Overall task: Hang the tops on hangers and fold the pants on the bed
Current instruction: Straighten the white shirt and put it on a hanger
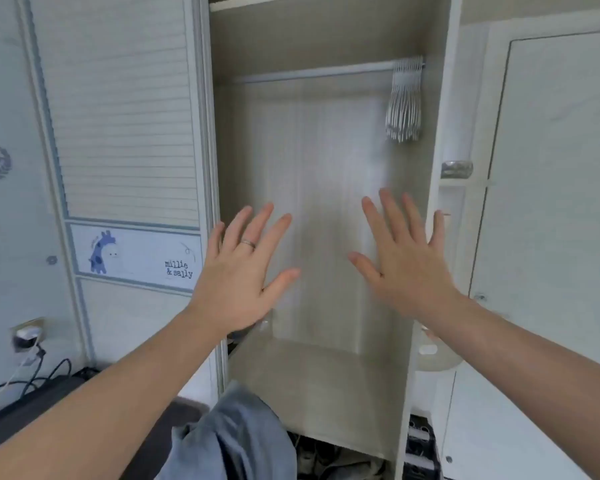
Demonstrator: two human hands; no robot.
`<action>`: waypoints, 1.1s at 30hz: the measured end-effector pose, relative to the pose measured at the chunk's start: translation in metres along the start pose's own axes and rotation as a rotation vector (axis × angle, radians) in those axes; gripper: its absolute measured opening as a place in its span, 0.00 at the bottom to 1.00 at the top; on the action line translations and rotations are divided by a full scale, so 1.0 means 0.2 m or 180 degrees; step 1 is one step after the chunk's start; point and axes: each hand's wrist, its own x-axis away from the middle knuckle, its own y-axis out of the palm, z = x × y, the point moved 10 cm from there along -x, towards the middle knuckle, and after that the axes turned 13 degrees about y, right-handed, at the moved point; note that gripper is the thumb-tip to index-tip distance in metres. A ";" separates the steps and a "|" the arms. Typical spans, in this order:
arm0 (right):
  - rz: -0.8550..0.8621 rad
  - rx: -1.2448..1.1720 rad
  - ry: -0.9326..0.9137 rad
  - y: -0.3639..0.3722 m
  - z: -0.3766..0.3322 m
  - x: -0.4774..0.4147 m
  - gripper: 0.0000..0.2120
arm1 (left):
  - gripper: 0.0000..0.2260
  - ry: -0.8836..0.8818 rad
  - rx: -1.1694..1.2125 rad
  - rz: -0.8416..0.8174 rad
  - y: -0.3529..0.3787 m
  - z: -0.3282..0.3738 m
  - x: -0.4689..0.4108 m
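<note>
Both hands are being held up, fingers spread and empty, before an open wardrobe (319,375): left hand (238,271), right hand (404,261). A bunch of bare hangers (405,102) is hanging at the rail's (312,75) right end. Blue-grey cloth (236,438) is lying at the bottom edge.

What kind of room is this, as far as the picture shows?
Probably a bedroom, perhaps a child's: an open wardrobe with a rail carrying bunched empty hangers, and a giraffe sticker on its door.
</note>
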 end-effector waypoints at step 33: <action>-0.2682 -0.2158 -0.4198 0.34 -1.45 2.26 0.38 | 0.34 -0.5281 -0.1167 -0.1189 -0.31 1.00 2.80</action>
